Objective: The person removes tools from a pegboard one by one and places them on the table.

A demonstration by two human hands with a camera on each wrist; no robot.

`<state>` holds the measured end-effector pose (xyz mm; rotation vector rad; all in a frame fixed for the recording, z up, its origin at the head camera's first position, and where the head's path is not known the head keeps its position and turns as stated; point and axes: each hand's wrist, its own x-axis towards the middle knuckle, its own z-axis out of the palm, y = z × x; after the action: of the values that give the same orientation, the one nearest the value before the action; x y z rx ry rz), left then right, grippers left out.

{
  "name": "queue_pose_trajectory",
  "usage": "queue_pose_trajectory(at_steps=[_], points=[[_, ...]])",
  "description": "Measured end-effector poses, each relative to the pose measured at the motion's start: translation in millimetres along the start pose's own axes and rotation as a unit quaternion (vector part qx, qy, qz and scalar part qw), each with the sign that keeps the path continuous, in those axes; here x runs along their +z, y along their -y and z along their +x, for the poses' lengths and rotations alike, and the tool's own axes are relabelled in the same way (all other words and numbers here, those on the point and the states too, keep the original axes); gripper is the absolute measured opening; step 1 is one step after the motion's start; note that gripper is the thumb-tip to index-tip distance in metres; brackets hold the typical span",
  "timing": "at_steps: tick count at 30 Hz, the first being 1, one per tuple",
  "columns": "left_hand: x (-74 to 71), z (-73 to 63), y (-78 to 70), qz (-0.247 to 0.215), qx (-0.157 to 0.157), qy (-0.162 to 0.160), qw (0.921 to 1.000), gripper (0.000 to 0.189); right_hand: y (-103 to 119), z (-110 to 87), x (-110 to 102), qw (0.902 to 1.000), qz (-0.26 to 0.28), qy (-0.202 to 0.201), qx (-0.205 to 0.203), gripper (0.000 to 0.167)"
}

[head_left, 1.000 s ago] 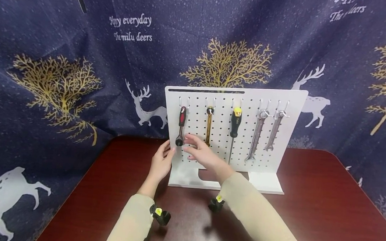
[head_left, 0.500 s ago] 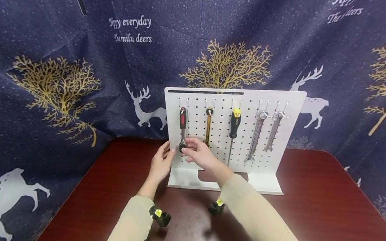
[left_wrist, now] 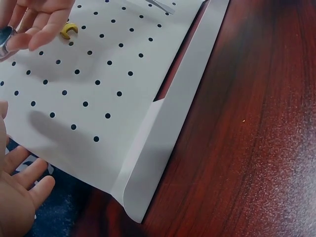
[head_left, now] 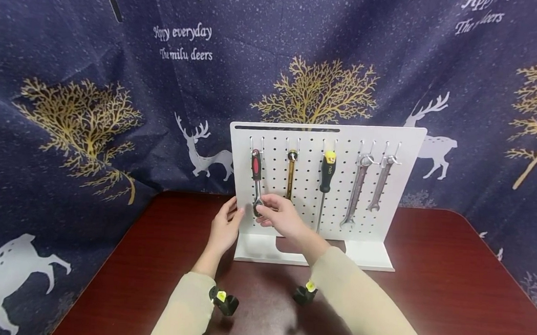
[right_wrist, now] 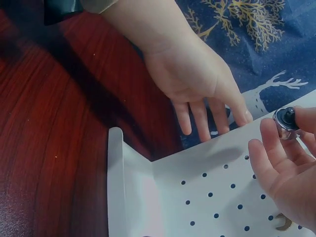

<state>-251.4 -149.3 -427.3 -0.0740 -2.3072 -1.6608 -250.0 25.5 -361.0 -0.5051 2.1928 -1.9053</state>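
Note:
In the head view, a ratchet wrench [head_left: 256, 168] with a red and black handle hangs from the leftmost hook of the white pegboard [head_left: 306, 182], its lower end tilted to the right. My right hand [head_left: 284, 217] pinches the ratchet's round head between thumb and fingers; the right wrist view shows that ratchet head [right_wrist: 285, 118] with its square drive. At the board's left edge is my left hand [head_left: 225, 226], fingers straight and reaching behind the edge, thumb on the front side. Whether it touches the board I cannot tell.
A yellow wrench [head_left: 290, 174], a green and yellow screwdriver [head_left: 327, 173] and two silver wrenches, a larger wrench [head_left: 357, 188] and a smaller wrench [head_left: 381, 184], hang to the right. The board's base stands on a dark red table [head_left: 432, 280]. A patterned cloth [head_left: 185, 90] hangs behind.
My right hand has gone from beside the ratchet to pinching its head. The ratchet's lower end has swung right and come away from hanging straight. The left hand has hardly moved.

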Motion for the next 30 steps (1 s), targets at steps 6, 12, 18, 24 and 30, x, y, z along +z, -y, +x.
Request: queue_pose_trajectory(at_steps=[6,12,18,24,30], points=[[1.9,2.1,-2.4,0.011,0.006,-0.010,0.9999,0.047,4,-5.8,-3,0.9998,-0.001,0.017,-0.004,0.031],[3.3,8.9,-3.9,0.037,0.013,-0.053,0.9978,0.038,9,-12.6,-5,0.9993,-0.004,0.032,-0.016,0.032],[3.6,17.7,-7.2,0.063,0.010,-0.113,0.9916,0.026,10,-18.6,-7,0.9985,-0.003,0.048,-0.027,0.033],[3.8,22.3,-9.8,0.080,-0.001,-0.139,0.9872,0.021,13,-22.5,-10,0.9983,0.006,0.047,-0.033,0.034],[5.0,26.7,-6.2,0.083,-0.007,-0.138,0.9870,0.019,19,-27.6,-11,0.9977,0.026,0.056,-0.027,0.034]])
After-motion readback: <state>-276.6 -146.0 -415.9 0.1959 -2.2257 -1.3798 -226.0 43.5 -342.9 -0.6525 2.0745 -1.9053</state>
